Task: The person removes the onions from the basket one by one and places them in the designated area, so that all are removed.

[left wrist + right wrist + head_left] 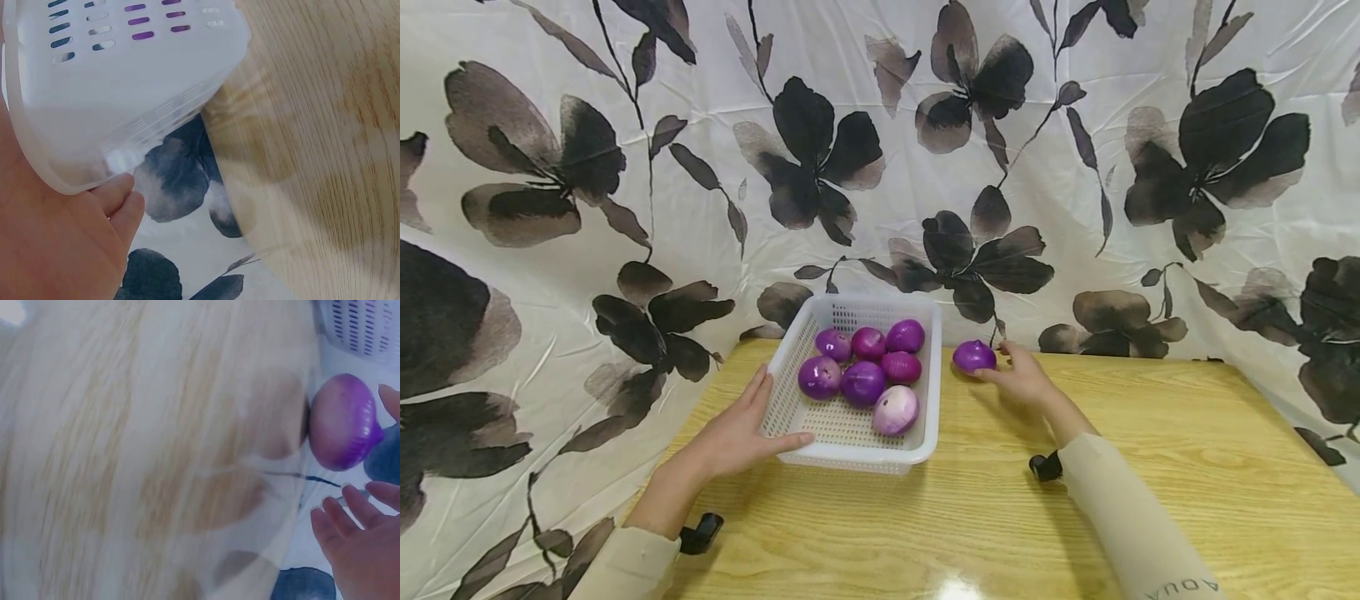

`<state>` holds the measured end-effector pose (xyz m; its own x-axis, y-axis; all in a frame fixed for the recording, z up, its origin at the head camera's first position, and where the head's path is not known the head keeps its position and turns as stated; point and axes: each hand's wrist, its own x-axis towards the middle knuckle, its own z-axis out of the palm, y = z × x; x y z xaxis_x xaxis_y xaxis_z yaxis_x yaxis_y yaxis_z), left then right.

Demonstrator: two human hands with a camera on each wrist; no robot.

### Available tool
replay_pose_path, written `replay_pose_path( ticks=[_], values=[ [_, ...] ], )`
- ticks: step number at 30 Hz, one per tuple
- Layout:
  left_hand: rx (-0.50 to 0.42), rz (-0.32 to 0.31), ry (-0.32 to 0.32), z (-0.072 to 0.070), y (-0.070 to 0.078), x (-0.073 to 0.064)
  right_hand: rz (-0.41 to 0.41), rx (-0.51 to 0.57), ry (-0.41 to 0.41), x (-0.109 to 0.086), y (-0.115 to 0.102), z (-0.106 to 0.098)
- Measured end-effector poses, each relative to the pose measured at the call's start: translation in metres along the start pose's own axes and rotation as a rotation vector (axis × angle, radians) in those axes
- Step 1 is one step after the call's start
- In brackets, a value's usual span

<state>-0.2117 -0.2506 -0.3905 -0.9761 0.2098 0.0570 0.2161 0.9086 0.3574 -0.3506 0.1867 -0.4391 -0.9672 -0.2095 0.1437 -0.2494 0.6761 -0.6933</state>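
A white plastic basket (pixel 850 452) with slotted walls stands on the table, holding several purple onions (pixel 862 384); one near its front right is paler (pixel 896 411). My left hand (pixel 733 433) grips the basket's near left corner, the thumb over the front rim and the fingers along the left side. In the left wrist view, two fingertips (pixel 128 203) show under the rim. To the right of the basket, a single purple onion (pixel 974 357) lies on the table. My right hand (pixel 1021 379) is beside it, thumb and fingers spread apart around its near right side.
The table (pixel 1000 517) has a yellow wood-grain top. A white cloth with dark flowers (pixel 865 242) hangs behind the table and along its left side. Black wrist mounts (pixel 702 533) sit under both sleeves.
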Motion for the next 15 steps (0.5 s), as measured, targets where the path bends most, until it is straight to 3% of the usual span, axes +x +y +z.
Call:
replay_pose_path(
  ticks=[15],
  values=[
    [-0.001,-0.005,-0.007,-0.001,0.000,0.000,-0.056,-0.020,0.008,-0.020,-0.005,-0.022]
  ],
)
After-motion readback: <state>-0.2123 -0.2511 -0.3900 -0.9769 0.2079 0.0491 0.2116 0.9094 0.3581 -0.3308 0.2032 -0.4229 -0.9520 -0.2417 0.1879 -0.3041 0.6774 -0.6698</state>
